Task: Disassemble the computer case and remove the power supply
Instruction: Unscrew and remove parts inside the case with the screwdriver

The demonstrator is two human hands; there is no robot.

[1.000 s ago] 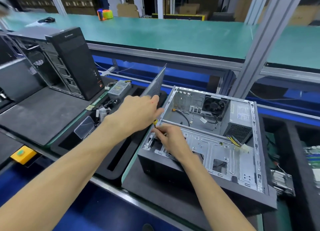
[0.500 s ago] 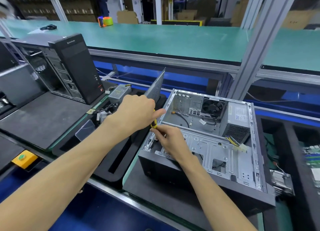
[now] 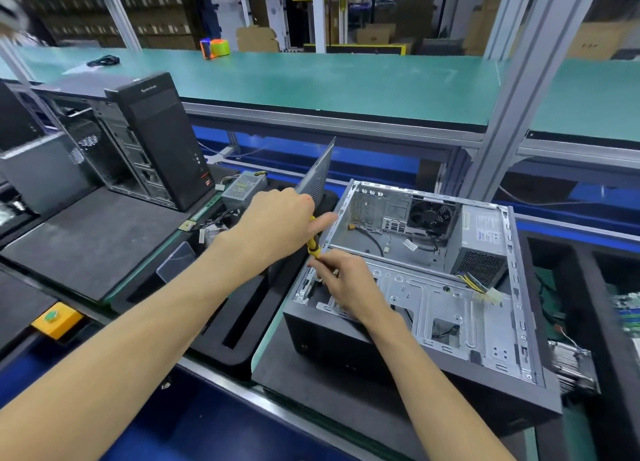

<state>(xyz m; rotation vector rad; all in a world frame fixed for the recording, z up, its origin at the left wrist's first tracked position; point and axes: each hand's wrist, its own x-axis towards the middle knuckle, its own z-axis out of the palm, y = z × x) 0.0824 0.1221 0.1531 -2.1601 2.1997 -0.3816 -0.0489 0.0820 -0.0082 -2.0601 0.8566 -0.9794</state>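
Observation:
A grey computer case (image 3: pixel 450 322) lies on its side with the open face up, on a dark foam mat. The silver power supply (image 3: pixel 481 242) sits in its far right corner beside a black fan (image 3: pixel 429 214), and its yellow-black cable (image 3: pixel 485 292) lies on the inner plate. My left hand (image 3: pixel 277 218) is closed around the yellow handle of a screwdriver (image 3: pixel 313 244) at the case's left rim. Just below it, my right hand (image 3: pixel 343 284) pinches the screwdriver's lower end, hiding the tip. A grey side panel (image 3: pixel 317 176) stands upright behind my left hand.
A black tower case (image 3: pixel 156 138) stands upright at the left, with a loose power supply (image 3: pixel 242 187) and cables beside it. An aluminium post (image 3: pixel 512 90) rises behind the open case. A heat sink (image 3: pixel 571 360) lies at the right, and a yellow button box (image 3: pixel 57 318) at the near left.
Both hands have stayed at the case's left rim. More of the yellow handle shows between them now. The view has tilted slightly upward.

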